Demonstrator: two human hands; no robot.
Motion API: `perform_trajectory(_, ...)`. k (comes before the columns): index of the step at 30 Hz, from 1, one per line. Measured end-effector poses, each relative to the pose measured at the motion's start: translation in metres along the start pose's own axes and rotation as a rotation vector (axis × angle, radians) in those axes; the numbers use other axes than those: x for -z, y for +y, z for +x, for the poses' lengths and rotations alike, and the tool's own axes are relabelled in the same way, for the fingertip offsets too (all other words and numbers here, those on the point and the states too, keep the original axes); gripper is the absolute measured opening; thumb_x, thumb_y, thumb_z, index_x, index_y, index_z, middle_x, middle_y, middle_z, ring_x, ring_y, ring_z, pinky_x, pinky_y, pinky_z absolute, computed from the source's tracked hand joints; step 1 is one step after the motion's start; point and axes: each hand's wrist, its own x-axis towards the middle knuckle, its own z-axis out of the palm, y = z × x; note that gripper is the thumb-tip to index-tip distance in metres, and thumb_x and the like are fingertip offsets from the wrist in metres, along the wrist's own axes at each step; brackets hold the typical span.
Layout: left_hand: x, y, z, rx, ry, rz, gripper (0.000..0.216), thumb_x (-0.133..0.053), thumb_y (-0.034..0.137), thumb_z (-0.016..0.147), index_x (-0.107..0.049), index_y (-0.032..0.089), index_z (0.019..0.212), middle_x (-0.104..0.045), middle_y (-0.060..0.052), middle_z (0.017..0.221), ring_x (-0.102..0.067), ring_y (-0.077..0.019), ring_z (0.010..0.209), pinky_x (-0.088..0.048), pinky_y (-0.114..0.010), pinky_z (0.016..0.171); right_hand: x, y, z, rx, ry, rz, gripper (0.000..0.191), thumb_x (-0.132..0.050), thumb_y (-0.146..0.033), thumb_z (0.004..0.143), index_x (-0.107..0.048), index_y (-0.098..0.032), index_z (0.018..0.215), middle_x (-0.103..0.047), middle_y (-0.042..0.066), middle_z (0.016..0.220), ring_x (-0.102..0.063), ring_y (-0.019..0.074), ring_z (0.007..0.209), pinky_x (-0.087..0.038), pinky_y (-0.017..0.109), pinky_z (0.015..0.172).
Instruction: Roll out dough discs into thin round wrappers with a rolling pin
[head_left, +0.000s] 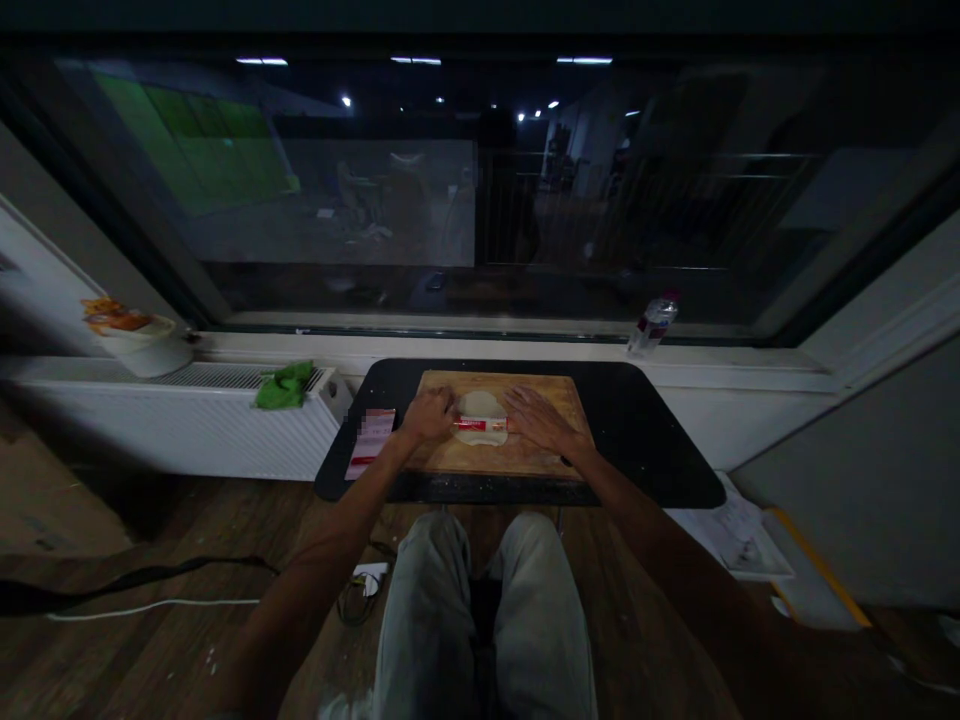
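Observation:
A pale flat round of dough (480, 405) lies on a wooden board (525, 455) that rests on a small black table (645, 440). Across the dough lies a red rolling pin (480, 424). My left hand (429, 415) is closed over the pin's left end. My right hand (538, 418) lies flat with fingers stretched out on the pin's right end. Both forearms reach in from below, over my knees.
A red and white packet (370, 440) lies on the table's left edge. A plastic bottle (652, 323) stands on the window sill, a green cloth (285, 385) and a white bowl (146, 345) on the radiator at left. Cables (150, 590) and papers (731, 535) lie on the floor.

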Motion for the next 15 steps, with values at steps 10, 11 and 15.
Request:
perform_trajectory(10, -0.006, 0.01, -0.03, -0.044, 0.065, 0.089, 0.057, -0.04, 0.041, 0.117, -0.051, 0.027, 0.171, -0.052, -0.019, 0.176, -0.037, -0.0417, 0.17, -0.04, -0.068, 0.131, 0.0, -0.013, -0.009, 0.018, 0.05, 0.034, 0.062, -0.027, -0.038, 0.124, -0.056, -0.019, 0.175, -0.058, 0.012, 0.177, -0.048, 0.0266, 0.17, -0.037, 0.05, 0.144)
perform_trajectory(11, -0.006, 0.009, -0.029, -0.06, 0.063, 0.089, 0.058, -0.039, 0.04, 0.117, -0.05, 0.026, 0.173, -0.05, -0.019, 0.179, -0.034, -0.0403, 0.172, -0.039, -0.067, 0.133, 0.0, -0.017, -0.012, 0.017, 0.063, 0.03, 0.062, -0.026, -0.037, 0.123, -0.056, -0.018, 0.174, -0.06, 0.012, 0.176, -0.049, 0.0273, 0.169, -0.038, 0.051, 0.143)
perform_trajectory(15, -0.007, 0.004, -0.016, -0.072, 0.019, 0.085, 0.062, -0.037, 0.038, 0.116, -0.047, 0.023, 0.176, -0.046, -0.017, 0.184, -0.034, -0.0359, 0.174, -0.036, -0.06, 0.137, 0.003, -0.035, -0.023, -0.005, 0.098, -0.007, 0.062, -0.03, -0.032, 0.121, -0.06, -0.009, 0.17, -0.064, 0.02, 0.17, -0.055, 0.0318, 0.165, -0.041, 0.055, 0.141)
